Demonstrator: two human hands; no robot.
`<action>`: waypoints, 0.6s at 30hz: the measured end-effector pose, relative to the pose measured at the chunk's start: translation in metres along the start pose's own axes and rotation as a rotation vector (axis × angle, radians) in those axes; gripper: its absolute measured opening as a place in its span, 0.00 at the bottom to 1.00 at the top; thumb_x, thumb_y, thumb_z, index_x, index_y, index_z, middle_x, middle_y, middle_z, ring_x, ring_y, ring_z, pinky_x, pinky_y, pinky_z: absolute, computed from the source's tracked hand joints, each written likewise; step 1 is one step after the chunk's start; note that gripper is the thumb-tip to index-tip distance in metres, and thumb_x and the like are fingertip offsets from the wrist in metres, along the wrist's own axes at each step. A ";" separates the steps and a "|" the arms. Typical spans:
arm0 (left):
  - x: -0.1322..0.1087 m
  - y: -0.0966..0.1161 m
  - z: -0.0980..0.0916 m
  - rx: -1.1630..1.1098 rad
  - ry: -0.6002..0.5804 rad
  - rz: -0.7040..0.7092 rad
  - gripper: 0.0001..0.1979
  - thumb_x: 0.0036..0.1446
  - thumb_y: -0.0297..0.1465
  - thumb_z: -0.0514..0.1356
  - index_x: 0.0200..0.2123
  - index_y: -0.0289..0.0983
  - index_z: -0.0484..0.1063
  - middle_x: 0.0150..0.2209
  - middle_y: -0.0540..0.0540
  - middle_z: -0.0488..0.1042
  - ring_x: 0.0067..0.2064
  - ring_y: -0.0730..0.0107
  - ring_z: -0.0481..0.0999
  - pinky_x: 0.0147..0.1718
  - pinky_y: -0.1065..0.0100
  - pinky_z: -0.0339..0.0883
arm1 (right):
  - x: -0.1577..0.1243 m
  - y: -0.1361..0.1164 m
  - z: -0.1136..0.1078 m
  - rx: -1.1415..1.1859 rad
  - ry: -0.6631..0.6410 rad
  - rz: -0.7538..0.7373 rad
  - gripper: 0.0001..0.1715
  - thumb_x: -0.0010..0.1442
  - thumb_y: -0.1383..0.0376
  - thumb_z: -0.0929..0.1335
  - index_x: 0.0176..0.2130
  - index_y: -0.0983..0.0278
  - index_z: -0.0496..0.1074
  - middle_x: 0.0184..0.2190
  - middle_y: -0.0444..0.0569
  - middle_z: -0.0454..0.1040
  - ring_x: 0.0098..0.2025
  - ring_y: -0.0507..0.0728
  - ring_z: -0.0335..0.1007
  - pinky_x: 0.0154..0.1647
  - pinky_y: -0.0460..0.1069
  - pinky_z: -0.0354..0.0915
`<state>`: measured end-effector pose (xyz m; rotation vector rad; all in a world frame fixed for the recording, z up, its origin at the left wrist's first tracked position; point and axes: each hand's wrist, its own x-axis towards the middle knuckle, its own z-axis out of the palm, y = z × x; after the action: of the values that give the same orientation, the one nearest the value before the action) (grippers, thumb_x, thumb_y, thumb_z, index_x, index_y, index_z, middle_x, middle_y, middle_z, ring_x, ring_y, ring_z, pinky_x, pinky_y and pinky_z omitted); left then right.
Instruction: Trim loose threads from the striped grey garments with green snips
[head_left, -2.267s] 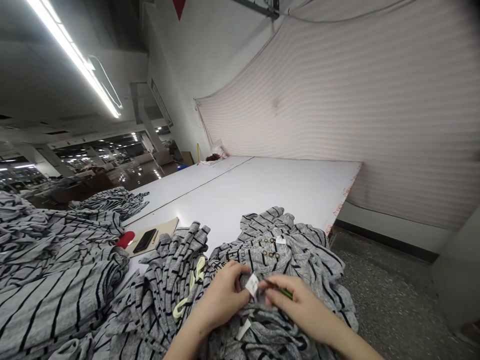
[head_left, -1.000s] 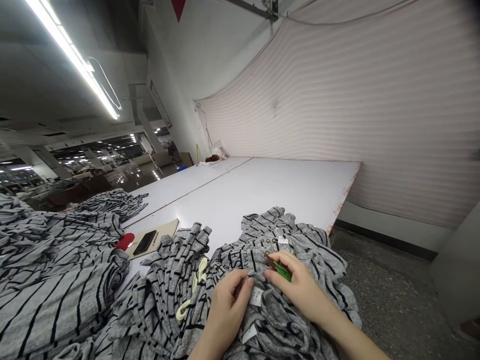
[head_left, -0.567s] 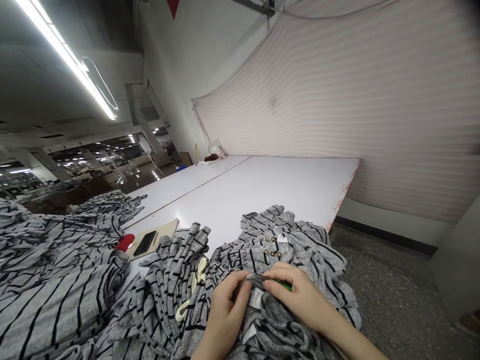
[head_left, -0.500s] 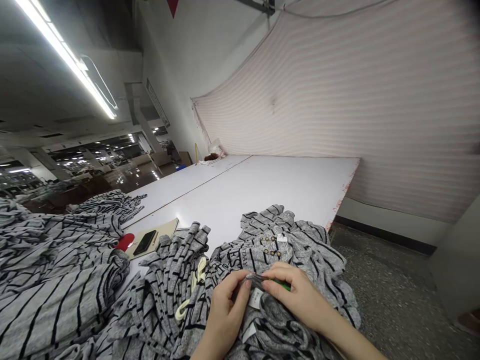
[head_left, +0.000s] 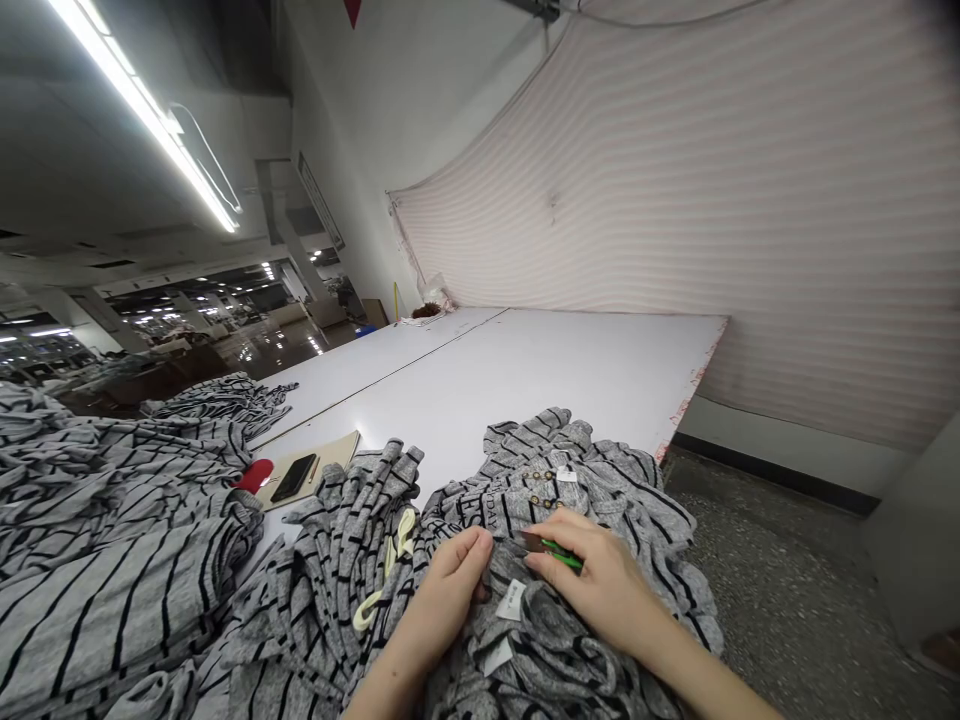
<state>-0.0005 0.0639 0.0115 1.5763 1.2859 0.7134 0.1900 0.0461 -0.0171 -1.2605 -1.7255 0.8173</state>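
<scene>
My left hand [head_left: 455, 572] is closed, thumb against the forefinger, on a fold of a grey garment with black stripes [head_left: 555, 640]. My right hand [head_left: 592, 570] holds green-handled thread snips [head_left: 562, 554]; their dark reddish tip points left toward my left hand, a small gap away. Below the hands, white labels [head_left: 511, 600] show on the garment. Just beyond them lies a striped top with brown buttons [head_left: 541, 503] and dark lettering, partly covered by my fingers.
More striped garments [head_left: 112, 590] are heaped at left, beside a bundle tied with a pale yellow strip [head_left: 406, 530]. A phone [head_left: 295, 478] rests on a notepad [head_left: 337, 455] near a red disc [head_left: 255, 475]. The white table [head_left: 480, 370] reaches back to a striped cloth hanging [head_left: 675, 180].
My hands have moved apart; the left shifted slightly left and down, away from the right. More of the snips now shows in my right hand.
</scene>
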 end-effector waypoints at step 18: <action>0.024 0.013 0.012 0.270 0.097 0.225 0.06 0.53 0.30 0.53 0.26 0.40 0.57 0.35 0.48 0.70 0.33 0.67 0.68 0.33 0.68 0.59 | 0.022 0.031 -0.017 -0.265 0.167 0.089 0.12 0.62 0.64 0.60 0.45 0.60 0.66 0.45 0.49 0.70 0.44 0.59 0.68 0.42 0.52 0.62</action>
<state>0.0222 0.0828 0.0160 1.9489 1.3314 0.7887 0.2155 0.0765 -0.0311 -1.5466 -1.6907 0.5278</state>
